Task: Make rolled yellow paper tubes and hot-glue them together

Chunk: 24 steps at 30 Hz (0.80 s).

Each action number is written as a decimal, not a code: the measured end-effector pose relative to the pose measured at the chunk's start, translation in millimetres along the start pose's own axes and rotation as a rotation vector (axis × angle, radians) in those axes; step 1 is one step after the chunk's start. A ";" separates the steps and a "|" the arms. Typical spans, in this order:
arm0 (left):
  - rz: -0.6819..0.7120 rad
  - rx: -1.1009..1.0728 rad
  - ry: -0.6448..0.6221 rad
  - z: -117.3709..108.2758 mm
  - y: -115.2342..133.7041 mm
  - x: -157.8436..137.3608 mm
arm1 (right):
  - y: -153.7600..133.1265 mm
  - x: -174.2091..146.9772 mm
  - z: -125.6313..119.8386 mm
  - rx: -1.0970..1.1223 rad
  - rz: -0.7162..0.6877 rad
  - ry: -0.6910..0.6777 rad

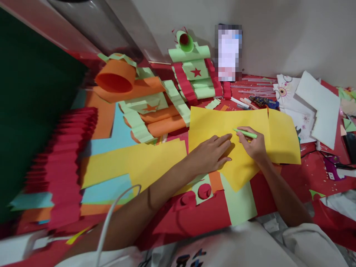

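A large yellow paper sheet lies before me on the red table. My left hand rests flat on it with the fingers stretched out. Close to those fingertips, my right hand pinches a light green marker, its tip at the yellow paper. Whether a line has been drawn there I cannot tell. Beneath the sheet's lower edge, a pale green paper and a red paper disc stick out partly covered.
Rolled paper figures in orange and green stand at the back. A phone leans on the wall. Pleated red paper lies left, white foam board right. A white cable crosses near my left forearm.
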<state>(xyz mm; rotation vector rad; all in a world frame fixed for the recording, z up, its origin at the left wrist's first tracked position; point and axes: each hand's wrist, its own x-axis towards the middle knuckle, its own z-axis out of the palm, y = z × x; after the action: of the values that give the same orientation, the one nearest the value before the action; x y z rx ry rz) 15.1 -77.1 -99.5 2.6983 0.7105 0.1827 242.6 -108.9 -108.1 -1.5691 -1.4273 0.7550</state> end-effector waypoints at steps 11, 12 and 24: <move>-0.009 -0.008 -0.003 -1.0 0.2 0.7 | -0.2 -0.1 -0.6 -0.050 0.045 -0.012; -0.013 -0.008 -0.009 -1.5 0.5 0.7 | -0.7 -0.1 -0.8 -0.053 0.049 -0.017; -0.007 0.018 -0.006 -2.0 0.5 0.7 | -0.9 -0.2 -1.2 -0.063 0.081 -0.044</move>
<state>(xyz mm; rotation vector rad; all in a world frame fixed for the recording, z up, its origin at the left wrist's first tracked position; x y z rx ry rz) 15.5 -76.5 -97.4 2.7121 0.7238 0.1670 243.2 -109.4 -106.8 -1.6766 -1.4389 0.8039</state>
